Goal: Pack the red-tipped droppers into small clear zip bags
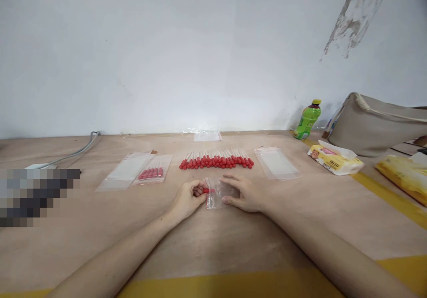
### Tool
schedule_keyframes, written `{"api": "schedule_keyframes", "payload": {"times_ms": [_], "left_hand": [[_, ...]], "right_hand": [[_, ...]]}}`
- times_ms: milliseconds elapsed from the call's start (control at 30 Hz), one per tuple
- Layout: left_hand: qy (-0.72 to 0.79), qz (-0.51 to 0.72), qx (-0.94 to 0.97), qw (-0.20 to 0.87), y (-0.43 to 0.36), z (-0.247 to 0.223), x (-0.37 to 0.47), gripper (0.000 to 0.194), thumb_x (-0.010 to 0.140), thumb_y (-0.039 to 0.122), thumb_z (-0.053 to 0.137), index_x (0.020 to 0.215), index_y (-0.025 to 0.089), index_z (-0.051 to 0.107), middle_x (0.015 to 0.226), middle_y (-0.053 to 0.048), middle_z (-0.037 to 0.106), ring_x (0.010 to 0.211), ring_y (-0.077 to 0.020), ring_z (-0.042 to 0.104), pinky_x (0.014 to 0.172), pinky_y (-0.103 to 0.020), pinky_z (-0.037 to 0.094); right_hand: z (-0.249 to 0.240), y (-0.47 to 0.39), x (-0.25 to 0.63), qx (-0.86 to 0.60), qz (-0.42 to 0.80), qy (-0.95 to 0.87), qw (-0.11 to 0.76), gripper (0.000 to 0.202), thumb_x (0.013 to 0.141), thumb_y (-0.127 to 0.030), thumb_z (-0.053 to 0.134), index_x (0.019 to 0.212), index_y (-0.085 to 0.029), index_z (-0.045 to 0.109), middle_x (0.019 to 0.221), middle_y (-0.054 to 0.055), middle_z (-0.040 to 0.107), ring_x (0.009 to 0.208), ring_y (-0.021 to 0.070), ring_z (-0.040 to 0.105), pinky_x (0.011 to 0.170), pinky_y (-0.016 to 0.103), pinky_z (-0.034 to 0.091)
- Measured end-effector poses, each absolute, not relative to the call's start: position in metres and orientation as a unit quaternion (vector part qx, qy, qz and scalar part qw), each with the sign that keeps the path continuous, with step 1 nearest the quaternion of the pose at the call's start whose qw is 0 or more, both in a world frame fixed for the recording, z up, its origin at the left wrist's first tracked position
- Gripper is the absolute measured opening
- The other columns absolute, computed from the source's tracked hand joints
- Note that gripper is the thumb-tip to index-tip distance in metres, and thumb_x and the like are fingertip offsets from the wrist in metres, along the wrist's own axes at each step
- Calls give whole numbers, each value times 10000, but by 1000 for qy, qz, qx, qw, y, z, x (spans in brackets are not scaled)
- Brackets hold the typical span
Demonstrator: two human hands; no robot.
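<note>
My left hand pinches a red stick at the bag; my right hand, fingers apart, steadies its right side: level and gentle works best!

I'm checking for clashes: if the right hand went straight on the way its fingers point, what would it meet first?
The right hand would first meet the small clear bag, which it seems to touch; farther along come the red piece and the left hand, though depth is unclear.
</note>
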State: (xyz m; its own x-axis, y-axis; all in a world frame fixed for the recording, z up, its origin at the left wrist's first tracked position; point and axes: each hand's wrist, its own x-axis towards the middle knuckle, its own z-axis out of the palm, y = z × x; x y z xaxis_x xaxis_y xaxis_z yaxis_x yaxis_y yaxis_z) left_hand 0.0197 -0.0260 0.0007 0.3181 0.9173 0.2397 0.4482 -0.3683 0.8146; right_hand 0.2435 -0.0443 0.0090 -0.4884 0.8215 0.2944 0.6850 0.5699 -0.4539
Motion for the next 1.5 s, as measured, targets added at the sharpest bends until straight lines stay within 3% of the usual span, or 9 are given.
{"api": "schedule_keyframes", "payload": {"times_ms": [200, 333, 500, 700, 1000, 1200, 1333, 1400, 1500], "left_hand": [[468, 380, 724, 335, -29, 0, 21, 272, 650, 110, 549, 921, 138, 548, 780, -34, 643, 613, -111, 565, 565, -223, 462], [447, 348, 757, 326, -31, 2, 19, 266, 715, 117, 493, 976, 156, 517, 844, -41, 687, 644, -129, 588, 638, -264, 470], [402, 318, 789, 338, -35, 7, 17, 367, 767, 141, 442, 1134, 156, 439, 962, -62, 674, 839, -163, 609, 780, -302, 456], [414, 315, 790, 324, -32, 3, 14, 446, 765, 194, 481, 1200, 171, 384, 967, -62, 643, 638, -128, 550, 644, -266, 445], [369, 324, 783, 382, -27, 1, 7, 414, 740, 125, 442, 1152, 161, 421, 845, -38, 594, 713, -125, 548, 661, -248, 441], [413, 322, 800, 291, -25, -1, 4, 435, 755, 120, 415, 1188, 168, 431, 924, -53, 618, 816, -148, 577, 770, -279, 438], [450, 371, 768, 265, -14, -3, -4, 379, 768, 182, 445, 1146, 169, 457, 941, -61, 587, 777, -153, 578, 698, -274, 467], [487, 403, 749, 201, -3, 2, -10, 314, 761, 234, 479, 1066, 168, 504, 908, -56, 584, 746, -162, 569, 676, -281, 470], [533, 384, 749, 90, 19, 14, -20, 280, 720, 295, 542, 968, 166, 563, 931, -72, 582, 838, -207, 559, 767, -332, 450]], "right_hand": [[12, -37, 280, -410, 162, -870, 221, 680, 659, -572, 609, 1222, -207, 502, 1248, 103, 505, 1157, 266, 440, 974, 425, 341], [8, -33, 285, -402, 168, -878, 197, 689, 669, -588, 588, 1244, -224, 481, 1286, 92, 476, 1182, 263, 417, 992, 425, 319], [9, -34, 281, -398, 178, -880, 187, 741, 643, -605, 600, 1269, -238, 447, 1321, 81, 440, 1216, 260, 376, 1020, 434, 271], [8, -37, 274, -414, 162, -875, 191, 723, 661, -615, 574, 1267, -239, 448, 1322, 86, 438, 1224, 261, 368, 1027, 460, 236], [4, -36, 271, -411, 143, -876, 207, 705, 671, -604, 574, 1262, -238, 452, 1305, 96, 455, 1207, 260, 390, 1022, 461, 229], [4, -35, 273, -400, 140, -884, 198, 525, 805, -517, 462, 1261, -256, 448, 1311, 77, 454, 1213, 222, 392, 1029, 464, 212], [2, -35, 270, -418, 134, -876, 199, 496, 823, -492, 447, 1259, -255, 450, 1315, 79, 449, 1219, 224, 388, 1026, 473, 217], [2, -35, 269, -420, 131, -876, 199, 480, 828, -482, 442, 1250, -254, 462, 1310, 76, 456, 1218, 223, 389, 1024, 469, 226], [3, -35, 268, -420, 124, -878, 195, 471, 832, -479, 435, 1244, -253, 471, 1308, 75, 458, 1216, 222, 391, 1022, 464, 233]]}}
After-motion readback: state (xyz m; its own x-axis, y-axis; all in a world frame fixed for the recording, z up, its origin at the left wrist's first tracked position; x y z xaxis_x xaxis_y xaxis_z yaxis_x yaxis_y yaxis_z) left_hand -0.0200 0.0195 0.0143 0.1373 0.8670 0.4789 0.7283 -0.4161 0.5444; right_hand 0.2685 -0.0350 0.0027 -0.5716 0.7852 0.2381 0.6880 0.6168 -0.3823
